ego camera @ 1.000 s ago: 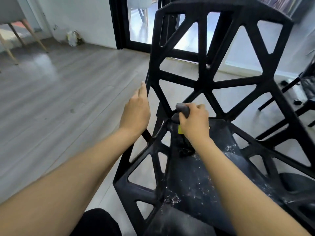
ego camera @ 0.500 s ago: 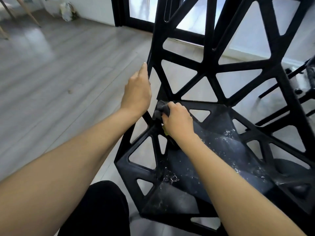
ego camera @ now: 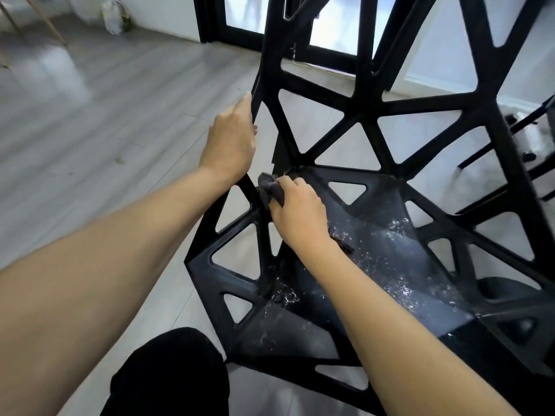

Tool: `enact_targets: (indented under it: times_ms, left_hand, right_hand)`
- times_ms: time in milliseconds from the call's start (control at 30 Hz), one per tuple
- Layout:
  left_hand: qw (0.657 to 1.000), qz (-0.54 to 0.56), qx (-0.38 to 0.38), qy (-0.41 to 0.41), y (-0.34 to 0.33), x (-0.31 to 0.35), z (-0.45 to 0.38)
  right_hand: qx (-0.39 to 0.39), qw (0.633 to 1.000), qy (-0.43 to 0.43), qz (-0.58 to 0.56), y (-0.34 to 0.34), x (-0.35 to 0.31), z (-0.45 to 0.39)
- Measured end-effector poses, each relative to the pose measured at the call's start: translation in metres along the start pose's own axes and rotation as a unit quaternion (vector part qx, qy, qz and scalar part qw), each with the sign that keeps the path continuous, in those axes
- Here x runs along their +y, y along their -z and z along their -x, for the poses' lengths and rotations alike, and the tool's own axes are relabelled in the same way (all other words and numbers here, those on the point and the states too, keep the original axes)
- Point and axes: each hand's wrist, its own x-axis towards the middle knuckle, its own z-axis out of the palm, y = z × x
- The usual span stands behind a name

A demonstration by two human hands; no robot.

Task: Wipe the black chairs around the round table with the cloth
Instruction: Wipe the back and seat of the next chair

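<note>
Head view: cloth is bunched in right hand, fingers curled round it, now pressed lower at chair seat's rear-left corner strut. Left hand is kept gripping backrest edge. White specks on seat remain unwiped.

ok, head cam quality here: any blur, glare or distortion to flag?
Head view: backlit by the bright glass door, so the chair reads near-silhouette; soft glare on the floor; edges smeared, worst far right; wide-angle bends the chair struts; right hand and cloth stay sharp.
</note>
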Motion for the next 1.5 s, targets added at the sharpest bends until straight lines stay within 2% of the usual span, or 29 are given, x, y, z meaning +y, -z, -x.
enact_targets:
  times_ms: [200, 267, 367, 433, 567, 700, 900, 967, 1067, 1100, 1167, 1233, 1267, 1333, 1400, 1433, 1500]
  left_hand:
    - [1.0, -0.006, 0.013, -0.023, -0.008, -0.014, -0.002]
    - [0.999, -0.012, 0.018, -0.028, -0.009, -0.015, -0.005]
    - [0.999, -0.022, 0.025, -0.026, -0.009, -0.013, -0.007]
    - [0.999, -0.021, 0.026, -0.029, -0.009, -0.011, -0.007]
    - [0.999, -0.031, 0.029, -0.027, -0.009, -0.01, -0.007]
    - [0.997, -0.067, 0.034, -0.023, -0.009, -0.008, -0.008]
    - [0.989, -0.145, 0.026, -0.015, -0.006, 0.001, -0.003]
    - [0.983, -0.166, 0.052, -0.054, -0.002, 0.005, -0.002]
    - [0.949, -0.228, 0.096, -0.195, -0.006, 0.011, 0.014]
    - [0.942, -0.235, 0.077, -0.227, -0.011, 0.011, 0.024]
    - [0.937, -0.237, -0.007, -0.255, -0.022, 0.011, 0.046]
    - [0.933, -0.26, -0.109, -0.225, -0.032, 0.008, 0.06]
    - [0.924, -0.289, -0.144, -0.207, -0.038, 0.006, 0.065]
    - [0.9, -0.354, -0.159, -0.199, -0.049, 0.004, 0.069]
    - [0.888, -0.391, -0.152, -0.189, -0.061, 0.007, 0.069]
    - [0.883, -0.405, -0.16, -0.176, -0.066, 0.01, 0.068]
    - [0.875, -0.421, -0.183, -0.153, -0.078, 0.019, 0.067]
  right_hand:
    - [0.02, 0.984, -0.027, 0.175, 0.0, 0.053, -0.062]
    - [0.014, 0.98, -0.016, 0.198, -0.004, 0.064, -0.07]
    - [0.008, 0.991, -0.044, 0.129, -0.003, 0.067, -0.076]
    - [-0.018, 0.994, -0.077, 0.08, 0.003, 0.063, -0.078]
    - [-0.059, 0.994, -0.089, 0.013, 0.01, 0.037, -0.057]
    - [-0.066, 0.996, -0.054, -0.023, 0.013, 0.012, -0.017]
    - [-0.088, 0.995, 0.042, 0.005, 0.023, -0.002, 0.034]
    - [-0.084, 0.995, 0.054, 0.001, 0.027, -0.002, 0.046]
    - [-0.084, 0.993, 0.088, -0.011, 0.031, 0.0, 0.066]
    - [-0.095, 0.99, 0.103, -0.017, 0.032, 0.0, 0.071]
    - [-0.103, 0.986, 0.125, -0.033, 0.039, 0.006, 0.08]
    - [-0.025, 0.991, 0.13, -0.01, 0.053, 0.022, 0.084]
    - [0.039, 0.993, 0.11, 0.007, 0.061, 0.037, 0.083]
    - [0.165, 0.986, 0.013, 0.027, 0.079, 0.078, 0.065]
    - [0.242, 0.962, -0.107, 0.074, 0.09, 0.126, 0.032]
    - [0.237, 0.952, -0.156, 0.115, 0.09, 0.148, 0.015]
    - [0.156, 0.954, -0.195, 0.168, 0.076, 0.18, -0.009]
